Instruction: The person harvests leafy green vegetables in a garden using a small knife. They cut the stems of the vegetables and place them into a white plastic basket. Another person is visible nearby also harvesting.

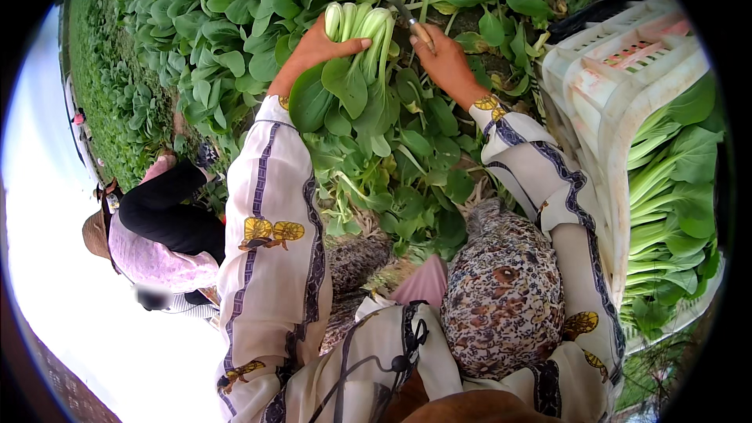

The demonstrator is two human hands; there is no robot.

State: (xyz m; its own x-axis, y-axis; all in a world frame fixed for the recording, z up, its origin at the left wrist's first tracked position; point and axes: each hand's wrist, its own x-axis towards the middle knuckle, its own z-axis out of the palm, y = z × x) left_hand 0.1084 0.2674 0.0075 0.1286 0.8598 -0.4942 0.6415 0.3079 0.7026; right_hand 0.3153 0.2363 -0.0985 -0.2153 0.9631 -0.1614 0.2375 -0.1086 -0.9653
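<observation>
Several cut heads of bok choy (358,70) are bunched in my left hand (320,47), their pale stem ends pointing away from me and the leaves hanging back toward my knees. My thumb lies across the stems. In my right hand (443,59) is the wooden handle of a harvesting sickle (422,34). Its curved, dirt-darkened metal blade (396,4) reaches up and left, just beyond the bunch's cut ends. The blade appears apart from the bunch. Part of the handle is hidden by my fingers.
Standing bok choy plants (217,29) fill the upper left. Loose leaves (411,188) cover the ground before my knees. At my right stands a white plastic crate (593,88) holding rows of bok choy (670,205). A person in a straw hat (97,235) crouches at left.
</observation>
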